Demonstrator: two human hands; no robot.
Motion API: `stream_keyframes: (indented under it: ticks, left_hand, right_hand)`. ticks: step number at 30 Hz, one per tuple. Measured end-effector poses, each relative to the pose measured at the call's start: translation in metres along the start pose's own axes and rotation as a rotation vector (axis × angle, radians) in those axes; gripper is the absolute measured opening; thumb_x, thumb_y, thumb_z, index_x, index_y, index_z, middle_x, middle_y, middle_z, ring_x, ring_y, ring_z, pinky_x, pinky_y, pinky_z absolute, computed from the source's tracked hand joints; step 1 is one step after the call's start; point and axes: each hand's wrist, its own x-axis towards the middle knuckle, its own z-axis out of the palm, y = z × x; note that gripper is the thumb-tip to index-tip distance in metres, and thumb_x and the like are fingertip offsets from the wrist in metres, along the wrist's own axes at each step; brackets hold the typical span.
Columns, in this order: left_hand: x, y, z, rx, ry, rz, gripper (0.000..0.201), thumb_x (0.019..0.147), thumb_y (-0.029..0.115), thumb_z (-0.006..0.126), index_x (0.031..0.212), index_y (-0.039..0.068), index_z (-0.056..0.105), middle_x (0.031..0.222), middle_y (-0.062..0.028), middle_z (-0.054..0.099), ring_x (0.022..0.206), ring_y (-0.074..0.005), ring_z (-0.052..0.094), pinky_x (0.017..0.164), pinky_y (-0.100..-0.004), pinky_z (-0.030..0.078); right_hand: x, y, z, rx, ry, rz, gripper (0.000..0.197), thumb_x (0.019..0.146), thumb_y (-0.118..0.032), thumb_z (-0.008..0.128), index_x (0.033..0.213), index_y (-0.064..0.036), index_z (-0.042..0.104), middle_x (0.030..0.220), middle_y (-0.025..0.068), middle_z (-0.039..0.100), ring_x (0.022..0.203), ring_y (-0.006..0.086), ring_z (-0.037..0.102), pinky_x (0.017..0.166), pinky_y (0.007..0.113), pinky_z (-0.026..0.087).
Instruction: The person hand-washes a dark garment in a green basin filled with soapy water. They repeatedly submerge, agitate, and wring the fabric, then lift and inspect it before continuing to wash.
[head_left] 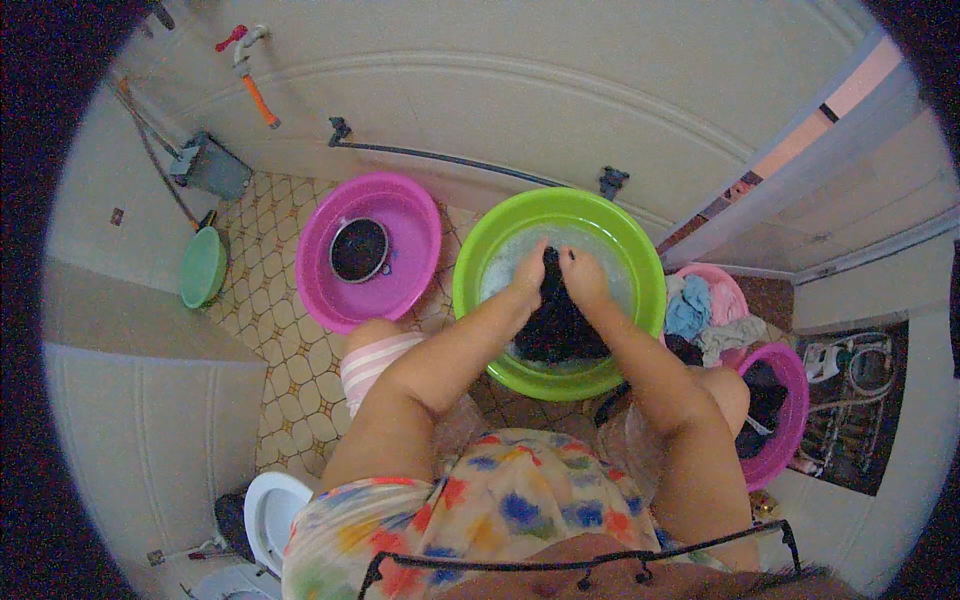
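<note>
Between my knees stands a lime green basin (640, 232) with sudsy water in it. A black piece of cloth (556, 325) lies in the suds, its upper end bunched up. My left hand (530, 272) is closed on the cloth's upper left side. On the other side, my right hand (583, 277) grips the same cloth, the two hands close together near the basin's middle. The fingertips are partly hidden by the hands and the dark fabric. The lower part of the cloth spreads toward me in the water.
Left of the green basin is a pink basin (420, 215) holding a dark round pot-like vessel (359, 250). At right, a pink tub (727, 291) of clothes and a magenta basin (797, 400) with dark cloth stand close. A tap (243, 60) and a pipe (450, 158) run along the wall.
</note>
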Motion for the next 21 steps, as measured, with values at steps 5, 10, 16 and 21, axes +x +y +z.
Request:
stream_keyframes:
  ticks: [5, 10, 16, 21]
  left_hand:
    - [-0.013, 0.014, 0.007, 0.142, 0.094, 0.247, 0.029, 0.087, 0.028, 0.047, 0.104, 0.005, 0.053, 0.093, -0.0103, 0.058, 0.077, -0.0224, 0.057, 0.069, -0.0353, 0.047]
    - [-0.003, 0.009, -0.003, 0.296, 0.196, 0.267, 0.021, 0.082, 0.006, 0.042, 0.098, 0.008, 0.056, 0.092, -0.01, 0.057, 0.08, -0.0248, 0.056, 0.07, -0.0366, 0.048]
    - [0.052, -0.016, -0.06, 0.233, 0.07, 0.409, 0.018, 0.083, 0.01, 0.047, 0.1, 0.013, 0.055, 0.092, -0.0097, 0.057, 0.083, -0.0242, 0.055, 0.071, -0.0379, 0.047]
    - [-0.012, 0.006, 0.009, -0.003, -0.026, 0.128, 0.03, 0.085, 0.038, 0.048, 0.099, 0.013, 0.056, 0.094, -0.0093, 0.058, 0.088, -0.0236, 0.055, 0.078, -0.0387, 0.045]
  right_hand:
    - [0.01, 0.034, 0.007, 0.151, -0.135, 0.325, 0.051, 0.084, -0.042, 0.049, 0.105, 0.0038, 0.051, 0.104, 0.0288, 0.053, 0.096, 0.0413, 0.052, 0.085, 0.043, 0.04]
    - [0.011, 0.075, 0.029, -0.142, -0.482, 0.214, 0.064, 0.075, -0.043, 0.061, 0.115, 0.0042, 0.044, 0.112, 0.0256, 0.051, 0.101, 0.0378, 0.052, 0.088, 0.042, 0.039]
    - [0.021, 0.044, 0.025, 0.094, -0.264, 0.495, 0.058, 0.08, -0.033, 0.056, 0.123, 0.0028, 0.038, 0.118, 0.0254, 0.047, 0.109, 0.0371, 0.046, 0.092, 0.041, 0.036]
    - [0.0, 0.002, 0.018, 0.361, 0.042, 0.248, 0.037, 0.081, -0.029, 0.054, 0.102, 0.0015, 0.052, 0.102, 0.025, 0.054, 0.096, 0.0401, 0.051, 0.082, 0.041, 0.041]
